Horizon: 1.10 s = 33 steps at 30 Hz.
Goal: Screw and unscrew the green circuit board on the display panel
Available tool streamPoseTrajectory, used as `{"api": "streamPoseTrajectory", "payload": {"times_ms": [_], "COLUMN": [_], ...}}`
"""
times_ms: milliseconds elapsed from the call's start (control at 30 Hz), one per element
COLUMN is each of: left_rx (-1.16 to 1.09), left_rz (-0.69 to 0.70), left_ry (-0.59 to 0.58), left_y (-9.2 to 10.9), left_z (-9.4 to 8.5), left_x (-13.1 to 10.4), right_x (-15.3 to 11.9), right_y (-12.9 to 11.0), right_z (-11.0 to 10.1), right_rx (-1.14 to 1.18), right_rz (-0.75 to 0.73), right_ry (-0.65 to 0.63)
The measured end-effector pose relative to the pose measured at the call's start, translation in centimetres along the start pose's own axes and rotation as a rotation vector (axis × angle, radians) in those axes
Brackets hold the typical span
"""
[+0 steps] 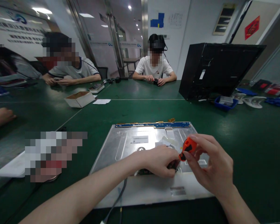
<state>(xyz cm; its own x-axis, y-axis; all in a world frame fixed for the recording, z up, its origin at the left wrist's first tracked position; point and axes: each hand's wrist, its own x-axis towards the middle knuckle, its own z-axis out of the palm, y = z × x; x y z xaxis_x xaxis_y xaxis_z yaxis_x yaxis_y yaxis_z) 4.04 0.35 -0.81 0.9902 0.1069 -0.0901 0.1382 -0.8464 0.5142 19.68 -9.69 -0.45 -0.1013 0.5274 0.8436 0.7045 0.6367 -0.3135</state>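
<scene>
- Head view: your right hand [212, 163] pinches an orange-and-black tool [189, 144] between thumb and fingers, above the metal panel [112, 161].
- Your left hand [162, 160] bends over a dark circuit board [146, 171] on that panel, fingertips partly hidden; whether it grips anything cannot be told.
- The panel lies on the green table [135, 112] before you, a blue circuit strip [151, 125] along its far edge.
</scene>
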Motion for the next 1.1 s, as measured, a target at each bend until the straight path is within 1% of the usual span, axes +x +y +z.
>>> {"api": "streamPoseTrajectory", "payload": {"times_ms": [233, 400, 533, 700, 800, 967, 1100], "left_rx": [-0.036, -0.029, 0.006, 0.012, -0.014, -0.03, -0.02], "left_rz": [-0.01, -0.003, 0.0, 0.024, 0.024, 0.022, 0.031], "left_ry": [-0.006, -0.011, -0.014, 0.017, 0.019, 0.015, 0.02], "left_y": [0.32, 0.26, 0.19, 0.15, 0.13, 0.14, 0.26], "left_z": [-0.28, -0.21, -0.1, 0.01, 0.06, 0.01, -0.13], "left_x": [-0.08, -0.03, 0.08, 0.14, 0.14, 0.13, 0.04], "right_x": [-0.09, -0.13, 0.0, 0.15, 0.06, -0.4, -0.81], "right_y": [-0.08, 0.17, 0.1, -0.26, -0.29, -0.13, -0.14], "right_z": [-0.15, -0.12, -0.11, -0.12, -0.14, -0.1, 0.23], "right_rx": [-0.012, 0.025, -0.018, -0.03, -0.009, 0.095, 0.142], "right_rz": [0.022, 0.003, -0.021, -0.043, -0.05, -0.003, 0.019], "right_ry": [0.032, 0.049, 0.061, 0.078, 0.057, 0.017, 0.055]}}
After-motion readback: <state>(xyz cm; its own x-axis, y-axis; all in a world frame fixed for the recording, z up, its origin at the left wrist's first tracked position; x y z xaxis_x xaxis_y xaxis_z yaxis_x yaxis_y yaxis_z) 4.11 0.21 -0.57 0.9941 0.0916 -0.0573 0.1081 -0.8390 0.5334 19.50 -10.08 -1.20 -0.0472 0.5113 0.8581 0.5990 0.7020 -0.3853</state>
